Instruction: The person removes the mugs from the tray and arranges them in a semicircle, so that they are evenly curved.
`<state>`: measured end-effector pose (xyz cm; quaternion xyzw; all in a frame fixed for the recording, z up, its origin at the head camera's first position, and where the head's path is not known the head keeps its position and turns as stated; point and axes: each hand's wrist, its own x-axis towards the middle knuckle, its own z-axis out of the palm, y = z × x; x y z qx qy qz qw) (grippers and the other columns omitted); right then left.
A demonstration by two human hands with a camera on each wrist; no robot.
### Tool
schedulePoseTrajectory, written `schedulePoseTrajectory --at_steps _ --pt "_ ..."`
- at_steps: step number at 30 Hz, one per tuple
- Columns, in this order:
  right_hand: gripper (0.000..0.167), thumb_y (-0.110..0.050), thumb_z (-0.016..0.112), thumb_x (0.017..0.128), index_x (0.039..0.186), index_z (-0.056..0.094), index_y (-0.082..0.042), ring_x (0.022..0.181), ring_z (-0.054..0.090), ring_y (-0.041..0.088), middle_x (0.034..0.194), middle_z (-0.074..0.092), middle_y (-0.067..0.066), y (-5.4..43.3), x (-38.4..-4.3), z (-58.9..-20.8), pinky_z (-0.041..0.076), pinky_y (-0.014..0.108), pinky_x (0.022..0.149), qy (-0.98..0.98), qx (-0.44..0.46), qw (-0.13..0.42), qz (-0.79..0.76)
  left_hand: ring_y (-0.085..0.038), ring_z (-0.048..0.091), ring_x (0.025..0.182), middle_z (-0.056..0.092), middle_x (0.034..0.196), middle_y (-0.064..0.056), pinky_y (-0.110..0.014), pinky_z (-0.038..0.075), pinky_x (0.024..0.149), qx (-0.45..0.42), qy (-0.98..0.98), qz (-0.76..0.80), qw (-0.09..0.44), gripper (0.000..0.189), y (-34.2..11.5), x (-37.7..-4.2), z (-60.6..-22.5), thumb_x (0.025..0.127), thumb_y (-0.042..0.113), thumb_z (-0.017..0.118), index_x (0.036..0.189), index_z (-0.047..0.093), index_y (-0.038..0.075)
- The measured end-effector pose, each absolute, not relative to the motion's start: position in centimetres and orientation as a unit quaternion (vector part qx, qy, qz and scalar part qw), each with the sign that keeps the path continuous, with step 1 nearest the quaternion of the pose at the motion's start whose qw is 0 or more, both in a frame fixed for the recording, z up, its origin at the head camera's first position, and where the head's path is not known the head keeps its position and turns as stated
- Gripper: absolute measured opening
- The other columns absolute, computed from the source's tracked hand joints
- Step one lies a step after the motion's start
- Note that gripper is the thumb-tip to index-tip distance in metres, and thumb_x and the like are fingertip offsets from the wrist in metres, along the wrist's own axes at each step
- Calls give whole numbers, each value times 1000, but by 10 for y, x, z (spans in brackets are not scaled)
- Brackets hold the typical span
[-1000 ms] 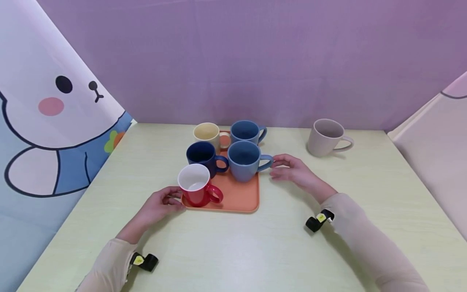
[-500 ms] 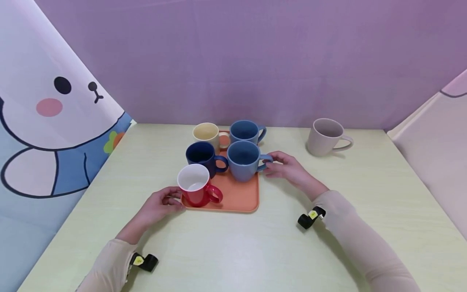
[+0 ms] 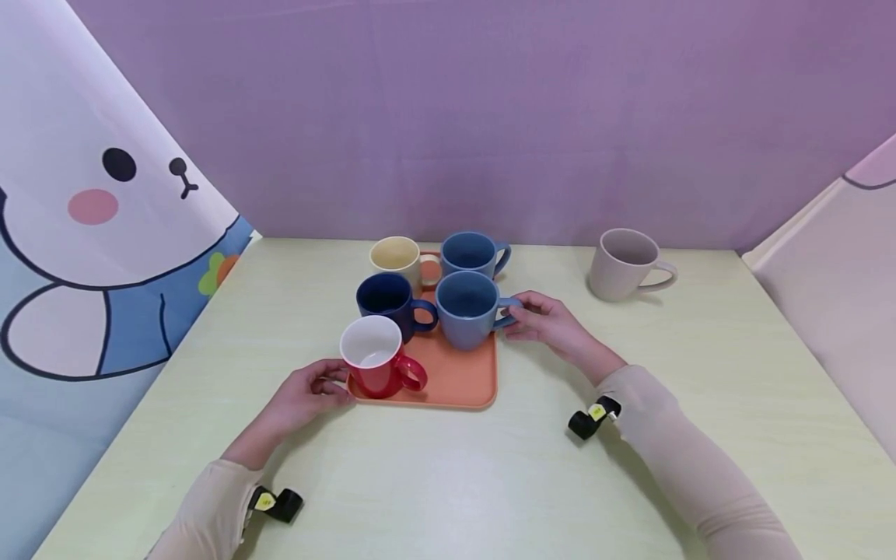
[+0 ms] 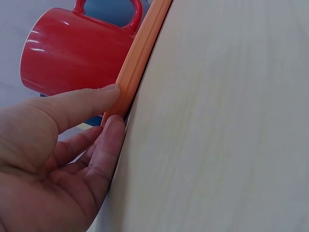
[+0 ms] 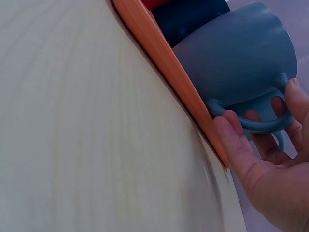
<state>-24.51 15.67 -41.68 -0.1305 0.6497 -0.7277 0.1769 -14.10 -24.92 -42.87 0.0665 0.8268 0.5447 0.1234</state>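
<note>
My left hand (image 3: pixel 304 398) pinches the near left corner of the orange tray (image 3: pixel 463 377); in the left wrist view its thumb lies on the rim (image 4: pixel 137 58) and the fingers sit beneath. Beside it on the tray stands a red mug (image 3: pixel 378 377) with a white inside. My right hand (image 3: pixel 549 325) holds the handle of the nearer blue mug (image 3: pixel 465 320), thumb at the top and fingers around the loop in the right wrist view. This mug stands upright on the tray's right side. A navy mug (image 3: pixel 392 307) is to its left.
Farther back on the tray are a cream mug (image 3: pixel 395 260) and a second blue mug (image 3: pixel 467 253). A greyish-pink mug (image 3: pixel 619 272) stands on the table (image 3: pixel 448 482) at the back right. A purple cloth (image 3: pixel 490 117) hangs behind the table.
My right hand has moved left onto the nearer blue mug's handle and grips it. The left hand stays at the tray corner, and the mugs have not moved.
</note>
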Motion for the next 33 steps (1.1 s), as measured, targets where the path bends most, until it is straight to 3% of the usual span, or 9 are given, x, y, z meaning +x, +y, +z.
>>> schedulePoseTrajectory --at_steps 5,10,13,33 --pt "12 -7 54 103 106 65 -10 87 70 21 106 67 11 157 -246 -419 56 42 86 658 -132 167 -722 -29 65 97 59 120 -25 -21 54 81 64 827 544 125 54 -249 -141 -428 89 -1 71 135 47 -13" --pt "25 -10 54 103 116 56 11 87 71 21 110 66 17 156 -246 -420 57 42 84 684 -139 149 -701 -28 64 98 59 120 -24 -22 54 81 59 829 541 127 54 -249 -141 -428 89 0 71 135 47 -12" --pt "32 -10 53 103 121 50 17 87 71 21 111 65 20 155 -246 -420 57 42 84 692 -143 143 -693 -28 64 98 59 121 -24 -22 54 81 56 830 540 128 54 -249 -140 -428 89 0 72 136 47 -12" --pt "27 -6 52 103 119 54 15 86 72 25 114 61 35 154 -238 -419 57 44 82 704 -154 106 -685 -24 65 95 60 118 -22 -21 54 79 53 839 527 123 51 -250 -141 -429 89 2 72 134 50 -10"
